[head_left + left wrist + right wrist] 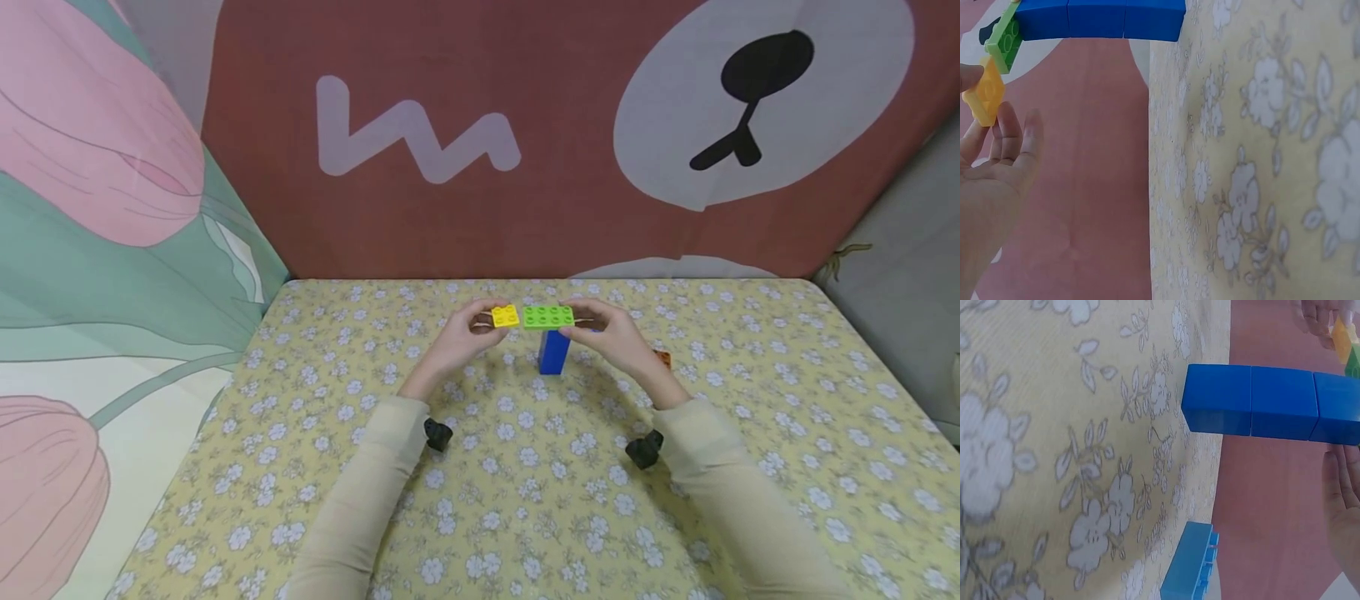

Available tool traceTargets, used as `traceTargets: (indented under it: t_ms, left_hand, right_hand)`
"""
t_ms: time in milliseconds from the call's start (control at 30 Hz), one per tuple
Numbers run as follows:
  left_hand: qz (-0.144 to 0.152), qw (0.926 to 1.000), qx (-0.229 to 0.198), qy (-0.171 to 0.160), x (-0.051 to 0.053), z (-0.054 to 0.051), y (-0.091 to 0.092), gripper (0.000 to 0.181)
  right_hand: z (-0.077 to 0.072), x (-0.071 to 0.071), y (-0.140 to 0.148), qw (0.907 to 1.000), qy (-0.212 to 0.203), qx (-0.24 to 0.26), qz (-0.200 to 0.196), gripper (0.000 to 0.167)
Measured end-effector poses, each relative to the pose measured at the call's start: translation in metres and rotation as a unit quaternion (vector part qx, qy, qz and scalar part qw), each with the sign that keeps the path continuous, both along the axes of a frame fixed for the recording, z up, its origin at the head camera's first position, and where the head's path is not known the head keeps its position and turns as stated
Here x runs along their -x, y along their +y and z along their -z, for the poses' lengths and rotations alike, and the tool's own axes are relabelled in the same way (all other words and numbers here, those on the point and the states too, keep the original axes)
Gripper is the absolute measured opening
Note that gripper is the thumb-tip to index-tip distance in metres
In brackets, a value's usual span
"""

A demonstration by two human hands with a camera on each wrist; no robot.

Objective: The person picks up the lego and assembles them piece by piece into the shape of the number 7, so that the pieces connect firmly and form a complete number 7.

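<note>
A yellow brick [506, 316] [986, 94] is pinched between the thumb and fingers of my left hand [468, 337] [997, 165]. Just right of it, across a narrow gap in the head view, a longer green brick [548, 317] [1005, 40] lies flat on top of an upright blue column [553, 353] [1097, 20] [1284, 403]. My right hand [615, 337] [1344, 497] grips the green brick's right end, thumb in front and fingers behind. Three blue blocks, one above another, make up the column in the wrist views.
A light blue brick [1188, 562] stands on the flowered cloth [525, 500] beside the column, mostly hidden by my right hand in the head view. An orange patterned piece [663, 358] lies behind my right wrist. A printed brown fabric wall [450, 225] rises at the table's back edge.
</note>
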State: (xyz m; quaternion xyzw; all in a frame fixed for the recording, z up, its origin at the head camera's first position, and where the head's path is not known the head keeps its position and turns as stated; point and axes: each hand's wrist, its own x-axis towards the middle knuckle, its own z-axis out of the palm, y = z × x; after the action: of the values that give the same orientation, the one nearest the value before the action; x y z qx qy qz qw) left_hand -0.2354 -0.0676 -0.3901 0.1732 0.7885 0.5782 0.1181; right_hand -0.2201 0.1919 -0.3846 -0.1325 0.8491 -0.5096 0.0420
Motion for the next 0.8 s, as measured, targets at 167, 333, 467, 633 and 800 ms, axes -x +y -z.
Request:
traceTargets:
  t_ms: [167,333,467,633,800]
  left_hand:
    - [0.009,0.9998,0.012,0.012,0.001,-0.002,-0.004,0.042]
    - [0.015,0.9999,0.003,0.006,0.002,-0.003,-0.007,0.043]
    - [0.020,0.9998,-0.007,0.000,0.002,-0.004,-0.007,0.044]
    - [0.021,0.9998,-0.003,-0.001,0.002,-0.004,-0.005,0.046]
    - [0.014,0.9998,-0.010,-0.012,0.003,-0.003,-0.002,0.046]
  right_hand:
    - [0.000,0.002,-0.004,1.0000,-0.003,0.004,0.003,0.052]
    - [-0.001,0.004,-0.010,0.9999,-0.011,0.009,-0.001,0.054]
    - [-0.001,0.005,-0.013,0.9999,-0.009,0.011,-0.008,0.054]
    - [-0.001,0.005,-0.013,0.9998,-0.012,0.011,-0.013,0.054]
    - [-0.002,0.006,-0.011,0.9995,-0.020,0.012,-0.020,0.053]
